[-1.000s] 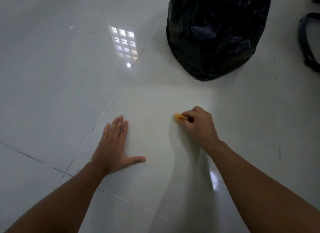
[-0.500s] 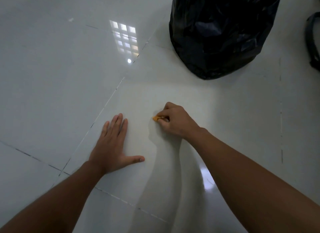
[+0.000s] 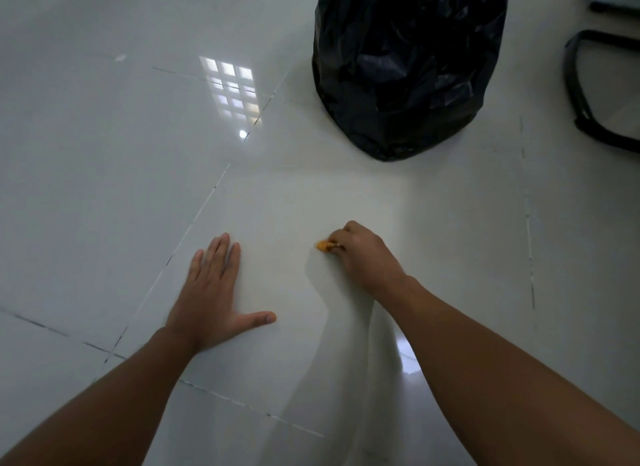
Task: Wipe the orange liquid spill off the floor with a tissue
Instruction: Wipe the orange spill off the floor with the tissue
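My right hand is closed around a small wad of tissue stained orange, pressed against the glossy white tile floor. Only the orange tip of the wad sticks out past my fingers; the rest is hidden in my fist. My left hand lies flat on the floor to the left, palm down, fingers together and thumb spread out. No pool of orange liquid shows on the tiles around the tissue.
A full black rubbish bag stands on the floor beyond my right hand. A black curved frame lies at the right edge. Grout lines cross the tiles, and a window reflection glares at the upper middle.
My right hand slid left with the tissue, then came back a little to the right. My left hand stayed planted on the floor.
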